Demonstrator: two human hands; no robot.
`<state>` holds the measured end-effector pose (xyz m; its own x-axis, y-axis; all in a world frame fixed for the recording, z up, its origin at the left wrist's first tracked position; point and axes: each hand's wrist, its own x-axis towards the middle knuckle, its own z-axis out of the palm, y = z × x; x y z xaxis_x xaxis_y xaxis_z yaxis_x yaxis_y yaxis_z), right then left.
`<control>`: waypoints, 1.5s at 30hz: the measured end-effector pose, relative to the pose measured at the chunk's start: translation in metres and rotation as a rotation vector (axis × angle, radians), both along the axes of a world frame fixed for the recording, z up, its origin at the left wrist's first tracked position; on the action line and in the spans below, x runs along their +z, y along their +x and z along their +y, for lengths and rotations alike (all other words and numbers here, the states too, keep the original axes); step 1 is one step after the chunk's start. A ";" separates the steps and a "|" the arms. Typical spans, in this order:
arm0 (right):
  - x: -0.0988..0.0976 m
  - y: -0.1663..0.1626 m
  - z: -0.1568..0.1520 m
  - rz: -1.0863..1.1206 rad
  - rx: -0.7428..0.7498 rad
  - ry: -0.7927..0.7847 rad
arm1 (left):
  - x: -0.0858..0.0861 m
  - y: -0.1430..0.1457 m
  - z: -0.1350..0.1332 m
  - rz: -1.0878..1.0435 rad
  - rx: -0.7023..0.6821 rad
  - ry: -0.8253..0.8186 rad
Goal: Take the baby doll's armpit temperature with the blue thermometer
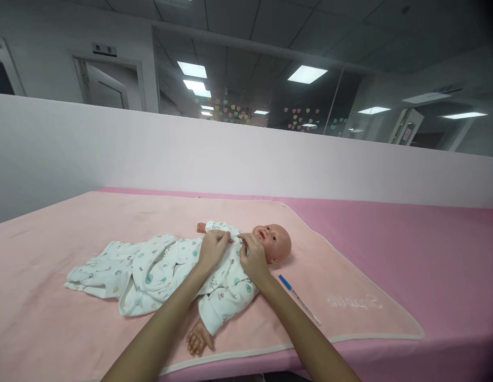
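A baby doll (272, 241) lies on its back on a light pink blanket (349, 297), head to the right. It wears a white printed romper (158, 268). My left hand (213, 249) and my right hand (252, 257) rest on the doll's chest near the neck. Both pinch the romper's collar fabric, fingers closed. The doll's near arm stretches toward me, its bare hand (197, 339) close to the blanket's front edge.
A thin thermometer with a blue cap (299, 298) lies on the blanket just right of my right forearm. The blanket covers a darker pink table (429, 254). A white partition wall (150, 154) runs behind the table.
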<state>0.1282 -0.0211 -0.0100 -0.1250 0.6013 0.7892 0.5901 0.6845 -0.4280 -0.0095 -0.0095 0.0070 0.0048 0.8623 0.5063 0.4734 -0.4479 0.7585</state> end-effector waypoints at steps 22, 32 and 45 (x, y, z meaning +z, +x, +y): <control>0.001 -0.002 -0.005 -0.071 0.062 -0.029 | 0.001 -0.038 -0.008 -0.103 -0.364 -0.195; 0.001 -0.002 0.000 -0.069 0.067 -0.072 | 0.009 -0.038 -0.019 0.120 -0.336 -0.091; 0.002 -0.002 -0.002 -0.051 0.118 -0.086 | 0.010 -0.037 -0.019 0.070 -0.378 -0.054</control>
